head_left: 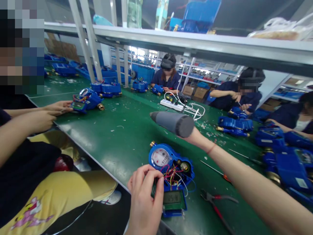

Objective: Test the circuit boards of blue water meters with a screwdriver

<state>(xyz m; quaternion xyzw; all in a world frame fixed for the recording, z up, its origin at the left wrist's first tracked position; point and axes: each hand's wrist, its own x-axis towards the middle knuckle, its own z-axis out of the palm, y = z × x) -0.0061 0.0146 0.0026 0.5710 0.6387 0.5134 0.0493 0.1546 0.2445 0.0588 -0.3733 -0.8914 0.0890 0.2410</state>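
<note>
A blue water meter [153, 150] with a round dial and a brass fitting lies on the green bench. Its housing is open, showing a tangle of red, yellow and white wires, and a small display board [174, 199] sits at its near end. My left hand [146, 192] has bent fingers closed at the meter's left edge, beside the wires; the fingertips are partly hidden. Above and beyond the meter, my right hand [197, 138] holds a grey tapered cylindrical tool [170, 122], its narrow tip pointing left. The tool hides most of the right fingers.
Red-handled cutting pliers [212, 199] and a screwdriver [216, 171] lie right of the meter. More blue meters [283, 163] crowd the right side. A white power strip [172, 105] sits beyond. At left, a co-worker's hands [52, 112] work on another meter. A shelf [195, 39] spans overhead.
</note>
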